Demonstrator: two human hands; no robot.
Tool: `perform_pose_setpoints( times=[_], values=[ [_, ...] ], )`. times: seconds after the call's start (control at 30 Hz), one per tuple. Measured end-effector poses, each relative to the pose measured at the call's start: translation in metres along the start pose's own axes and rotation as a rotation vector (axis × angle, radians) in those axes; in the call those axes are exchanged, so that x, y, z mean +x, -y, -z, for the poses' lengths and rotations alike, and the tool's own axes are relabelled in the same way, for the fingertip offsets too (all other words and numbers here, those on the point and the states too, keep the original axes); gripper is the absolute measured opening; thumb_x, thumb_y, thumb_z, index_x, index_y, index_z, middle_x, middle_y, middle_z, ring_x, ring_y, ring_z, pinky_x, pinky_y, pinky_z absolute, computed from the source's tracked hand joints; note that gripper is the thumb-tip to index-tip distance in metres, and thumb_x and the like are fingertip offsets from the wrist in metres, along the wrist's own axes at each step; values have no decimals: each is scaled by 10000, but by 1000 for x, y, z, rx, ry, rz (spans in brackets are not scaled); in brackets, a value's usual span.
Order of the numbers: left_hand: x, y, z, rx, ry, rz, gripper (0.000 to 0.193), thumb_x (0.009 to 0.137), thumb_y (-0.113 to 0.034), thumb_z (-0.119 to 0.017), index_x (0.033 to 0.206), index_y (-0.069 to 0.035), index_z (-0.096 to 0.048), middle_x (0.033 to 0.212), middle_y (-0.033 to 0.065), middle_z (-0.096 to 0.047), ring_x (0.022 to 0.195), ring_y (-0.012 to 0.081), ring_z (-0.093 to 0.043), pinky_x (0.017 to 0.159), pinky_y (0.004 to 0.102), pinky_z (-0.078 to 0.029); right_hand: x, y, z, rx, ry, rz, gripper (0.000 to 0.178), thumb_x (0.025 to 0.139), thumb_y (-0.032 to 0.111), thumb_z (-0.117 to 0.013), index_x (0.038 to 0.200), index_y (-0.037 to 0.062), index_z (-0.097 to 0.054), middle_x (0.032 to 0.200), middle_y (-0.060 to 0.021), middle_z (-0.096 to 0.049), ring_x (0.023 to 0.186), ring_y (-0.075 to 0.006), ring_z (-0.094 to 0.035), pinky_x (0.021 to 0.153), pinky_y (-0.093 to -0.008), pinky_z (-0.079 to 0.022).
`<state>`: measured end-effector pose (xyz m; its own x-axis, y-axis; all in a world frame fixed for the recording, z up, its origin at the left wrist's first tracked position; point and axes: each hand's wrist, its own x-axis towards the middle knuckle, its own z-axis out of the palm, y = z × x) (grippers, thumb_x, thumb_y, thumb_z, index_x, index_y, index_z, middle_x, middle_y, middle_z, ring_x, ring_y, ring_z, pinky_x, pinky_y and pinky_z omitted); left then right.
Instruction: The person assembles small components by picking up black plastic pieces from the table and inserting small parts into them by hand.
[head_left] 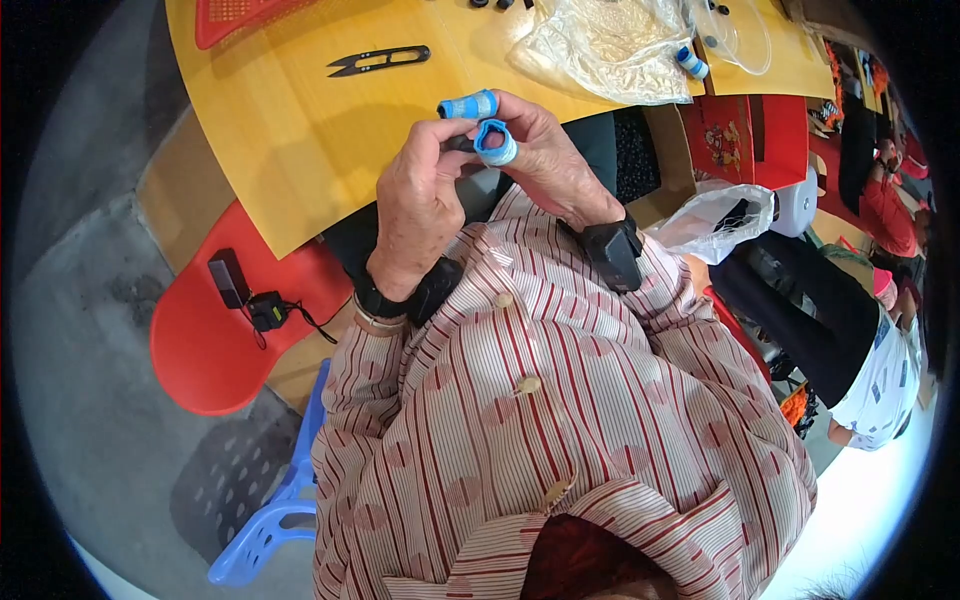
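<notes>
My two hands meet above the table's near edge, fingers bent and tips close together. My left hand (418,205) is closed, thumb and forefinger pinching a small dark piece (459,145), mostly covered by the fingers. My right hand (553,165) closes in from the other side against the same piece. Blue-and-white wrapping bands its forefinger (468,105) and its thumb (496,146). Beyond the hands, black thread snips (380,62) lie on the yellow table (300,150).
A red basket (225,22) stands at the far left, a clear plastic bag (600,50) and a blue-and-white roll (691,62) at the far right. Black devices (266,311) sit on a red chair (205,340). Right of me are a red box (780,140) and another person (870,370).
</notes>
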<state>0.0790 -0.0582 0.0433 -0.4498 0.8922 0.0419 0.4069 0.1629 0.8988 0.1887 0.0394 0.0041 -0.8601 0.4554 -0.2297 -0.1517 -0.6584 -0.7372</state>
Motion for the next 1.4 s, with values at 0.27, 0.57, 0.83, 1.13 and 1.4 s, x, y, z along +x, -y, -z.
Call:
perform_pose_setpoints(
  times=[0.27,0.57,0.83,1.13,1.4],
  values=[
    [0,10,-2,76,-31,-66,135,848,-2,-539,979,-20,-569,779,127,-621,687,218,-627,611,299,-484,-1,3,-4,24,-119,30,294,804,131,-686,1060,31,-581,852,-18,-623,706,-91,-600,596,-228,-525],
    [-1,6,-2,85,-13,-53,194,845,11,-531,1034,-24,-507,801,156,-617,736,268,-635,631,332,-492,-1,1,-7,81,-175,26,260,815,92,-666,1056,23,-595,869,-20,-634,703,-89,-607,593,-229,-528],
    [-2,2,-1,131,31,-15,234,829,7,-562,1038,-16,-460,775,163,-608,712,279,-633,615,346,-488,-2,4,-1,162,-76,-19,227,829,129,-657,1034,39,-620,891,-25,-639,748,-108,-619,615,-247,-529],
    [-1,8,-3,224,39,-75,182,821,-2,-576,976,-13,-482,770,167,-605,696,306,-621,607,370,-483,-2,3,1,157,-94,-50,221,830,157,-660,1018,47,-623,883,-27,-637,725,-125,-617,610,-265,-522],
    [-2,10,-6,180,-5,-116,196,803,39,-562,971,-15,-478,785,163,-602,717,320,-622,616,379,-483,-3,1,1,182,-101,-58,215,838,172,-653,1010,45,-624,876,-18,-630,726,-113,-595,618,-267,-501]
  ],
)
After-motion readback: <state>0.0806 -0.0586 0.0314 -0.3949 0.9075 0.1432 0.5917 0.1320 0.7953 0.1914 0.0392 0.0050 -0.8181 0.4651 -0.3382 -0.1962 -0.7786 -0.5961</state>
